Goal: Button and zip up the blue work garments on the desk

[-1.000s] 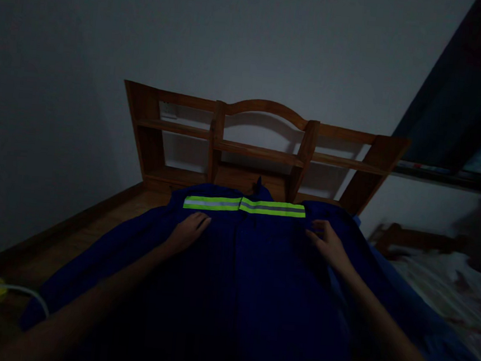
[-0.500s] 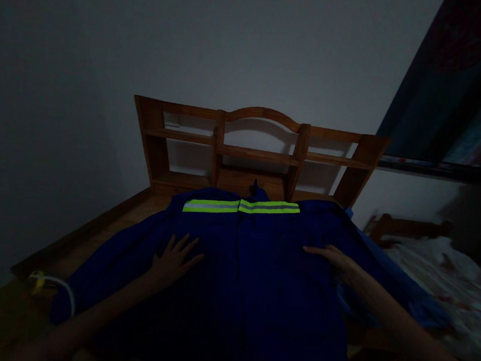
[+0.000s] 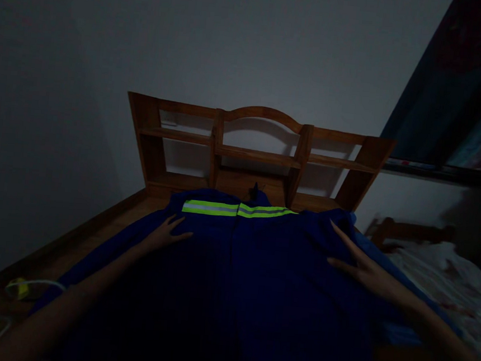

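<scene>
A dark blue work jacket (image 3: pixel 265 284) lies spread out front side up, collar toward the wooden shelf. A yellow-green reflective strip (image 3: pixel 213 208) with a grey middle crosses its chest. My left hand (image 3: pixel 166 234) rests with spread fingers on the jacket's left chest, just below the strip. Over on the right, my right hand (image 3: pixel 359 265) has thumb and fingers apart against the cloth near the shoulder and sleeve. Neither hand holds anything that I can see. The lower part of the jacket fades into darkness.
Behind the jacket stands a wooden shelf headboard (image 3: pixel 257 156) against the wall. A white cable with a yellow piece (image 3: pixel 22 289) lies at the lower left. Lighter blue cloth (image 3: pixel 399 333) shows under the right sleeve. Farther right are rumpled pale bedding (image 3: pixel 447 271) and a dark window (image 3: pixel 453 103).
My left hand has slid up and left toward the reflective strip. My right hand has shifted right, its fingers opening wider toward the shoulder. The cloth at the right shoulder has wrinkled, covering the strip's end.
</scene>
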`<control>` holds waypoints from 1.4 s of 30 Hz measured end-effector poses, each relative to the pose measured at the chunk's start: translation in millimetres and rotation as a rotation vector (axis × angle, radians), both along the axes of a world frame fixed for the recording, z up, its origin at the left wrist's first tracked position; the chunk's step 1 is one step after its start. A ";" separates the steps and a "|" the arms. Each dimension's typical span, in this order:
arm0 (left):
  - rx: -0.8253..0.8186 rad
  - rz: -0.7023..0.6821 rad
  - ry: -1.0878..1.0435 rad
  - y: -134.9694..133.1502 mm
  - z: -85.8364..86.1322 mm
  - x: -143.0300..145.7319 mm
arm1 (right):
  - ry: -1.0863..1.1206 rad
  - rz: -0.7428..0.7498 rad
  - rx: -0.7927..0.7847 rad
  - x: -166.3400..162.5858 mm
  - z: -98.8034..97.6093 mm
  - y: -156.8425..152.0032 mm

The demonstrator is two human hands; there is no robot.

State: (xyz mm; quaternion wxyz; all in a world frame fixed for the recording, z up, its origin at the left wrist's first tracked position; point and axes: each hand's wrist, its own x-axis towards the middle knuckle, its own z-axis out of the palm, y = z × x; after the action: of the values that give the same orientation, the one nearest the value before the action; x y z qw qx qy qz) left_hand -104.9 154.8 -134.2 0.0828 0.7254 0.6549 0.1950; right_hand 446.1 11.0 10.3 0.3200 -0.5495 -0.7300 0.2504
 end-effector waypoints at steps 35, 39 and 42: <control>0.233 -0.559 -0.072 3.9 40.6 188.6 | -0.585 0.401 0.271 -109.3 -30.7 57.9; 0.267 -0.383 -0.103 32.9 15.3 205.7 | -0.495 0.421 0.200 -126.7 -56.0 90.6; 0.275 -0.342 -0.214 46.1 9.5 211.0 | -0.387 0.409 0.121 -121.7 -74.3 126.8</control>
State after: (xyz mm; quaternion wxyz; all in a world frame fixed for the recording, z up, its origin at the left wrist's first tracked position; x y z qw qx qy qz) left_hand 106.2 200.9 -124.7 0.0841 0.8054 0.4774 0.3412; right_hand 324.4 137.8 -64.0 0.1496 -0.4085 -0.8867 0.1562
